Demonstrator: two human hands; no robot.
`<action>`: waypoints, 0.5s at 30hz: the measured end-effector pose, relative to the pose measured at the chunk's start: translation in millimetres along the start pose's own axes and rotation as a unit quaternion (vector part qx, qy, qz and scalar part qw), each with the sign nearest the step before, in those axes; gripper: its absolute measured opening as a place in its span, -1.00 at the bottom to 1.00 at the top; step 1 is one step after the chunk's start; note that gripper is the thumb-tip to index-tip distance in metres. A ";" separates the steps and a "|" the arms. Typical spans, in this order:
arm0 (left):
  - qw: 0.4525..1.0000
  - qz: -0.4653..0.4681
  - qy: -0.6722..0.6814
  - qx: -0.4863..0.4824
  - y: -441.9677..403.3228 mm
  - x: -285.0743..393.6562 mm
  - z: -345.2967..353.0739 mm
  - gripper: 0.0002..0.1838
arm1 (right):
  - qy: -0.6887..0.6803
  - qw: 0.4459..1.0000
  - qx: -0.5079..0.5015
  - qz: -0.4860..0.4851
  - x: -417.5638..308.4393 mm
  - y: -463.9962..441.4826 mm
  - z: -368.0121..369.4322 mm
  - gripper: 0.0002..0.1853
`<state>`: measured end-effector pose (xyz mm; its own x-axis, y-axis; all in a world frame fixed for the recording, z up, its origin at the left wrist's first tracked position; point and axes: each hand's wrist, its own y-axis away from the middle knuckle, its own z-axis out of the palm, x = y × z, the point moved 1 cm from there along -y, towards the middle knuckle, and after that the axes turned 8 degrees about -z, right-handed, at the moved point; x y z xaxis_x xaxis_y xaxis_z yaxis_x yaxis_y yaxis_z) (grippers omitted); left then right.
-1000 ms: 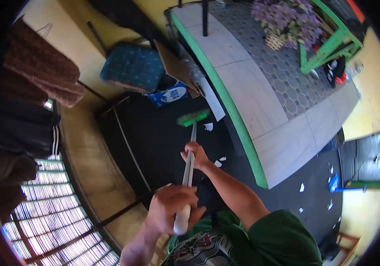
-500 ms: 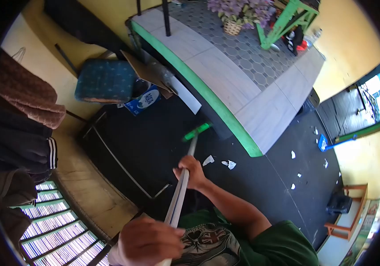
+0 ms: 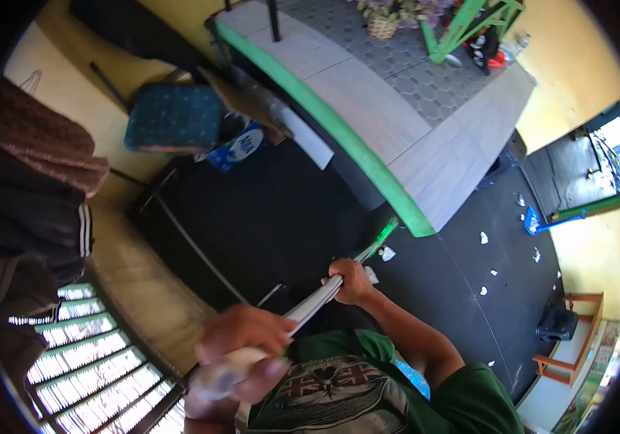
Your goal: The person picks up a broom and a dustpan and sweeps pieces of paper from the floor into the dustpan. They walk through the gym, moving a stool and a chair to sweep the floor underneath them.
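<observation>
A broom with a green head (image 3: 382,237) and a white handle (image 3: 315,307) slants across the middle of the view. My right hand (image 3: 351,281) is wrapped round the lower handle. Higher up, close to the camera, my left hand (image 3: 243,346) grips the handle near its top end, somewhat blurred. The broom head is at the black floor beside the corner of a green-edged raised platform (image 3: 415,215). A crumpled white scrap (image 3: 387,254) lies just beside the head, and another scrap (image 3: 372,275) shows partly behind my right hand.
More white scraps (image 3: 483,237) dot the floor at right, near a blue dustpan (image 3: 533,221). A blue-green cushioned seat (image 3: 174,118) and a blue box (image 3: 237,147) stand at upper left. Clothes (image 3: 42,181) hang at far left. A wooden-framed piece (image 3: 574,340) is at lower right.
The broom head has swung to the right, toward the platform corner and scraps. My right hand has moved right with the handle. My left hand still grips the upper end.
</observation>
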<state>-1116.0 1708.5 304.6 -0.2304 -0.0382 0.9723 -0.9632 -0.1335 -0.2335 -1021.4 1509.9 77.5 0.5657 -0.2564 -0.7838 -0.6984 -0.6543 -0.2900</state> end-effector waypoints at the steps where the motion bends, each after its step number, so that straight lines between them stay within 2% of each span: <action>1: 0.998 0.039 0.023 0.034 3.3 13.9 -11.9 -0.85 | -0.014 0.999 0.026 -0.040 -19.3 -14.3 6.1 -0.67; 2: 0.993 0.082 0.045 0.065 3.3 32.3 -22.5 -0.86 | -0.034 0.997 0.033 -0.060 -43.3 -32.0 12.0 -0.67; 4: 0.987 0.156 0.041 -0.005 22.3 59.9 -69.7 -0.87 | -0.068 0.993 0.027 -0.093 -86.8 -65.1 26.5 -0.67; 5: 0.987 0.153 0.037 -0.005 36.3 71.1 -91.1 -0.87 | -0.099 0.988 0.028 -0.117 -100.7 -79.0 39.9 -0.67; 8: 0.971 0.206 0.085 0.091 95.7 99.5 -144.6 -0.81 | -0.170 0.971 0.016 -0.169 -119.5 -116.8 88.3 -0.72; 10: 0.963 0.219 0.100 0.119 94.1 87.9 -132.2 -0.78 | -0.210 0.962 0.005 -0.175 -113.9 -139.5 123.2 -0.77; 11: 0.961 0.170 -0.163 0.142 77.6 65.8 -96.4 -0.84 | -0.230 0.959 -0.026 -0.164 -99.4 -148.2 142.4 -0.78; 12: 0.890 0.112 -0.415 0.152 53.7 48.7 -68.5 -0.86 | -0.250 0.954 -0.055 -0.155 -80.8 -153.3 161.9 -0.80; 13: 0.965 0.025 -0.228 -0.129 -8.4 62.2 -53.1 -0.77 | -0.252 0.955 -0.049 -0.152 -59.3 -151.3 180.5 -0.80; 14: 0.965 0.030 -0.258 -0.019 -1.1 33.3 -34.6 -0.72 | -0.275 0.947 -0.091 -0.141 -36.4 -148.2 198.6 -0.80; 15: 0.953 -0.010 -0.301 -0.037 -6.8 15.8 -27.7 -0.84 | -0.297 0.937 -0.133 -0.129 -27.2 -148.6 200.9 -0.81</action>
<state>-1117.0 1736.3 321.7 -0.1120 -0.6001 0.7920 -0.9787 -0.0712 -0.1923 -1021.1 1757.0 31.6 0.3009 0.3237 -0.8970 -0.3935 -0.8147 -0.4260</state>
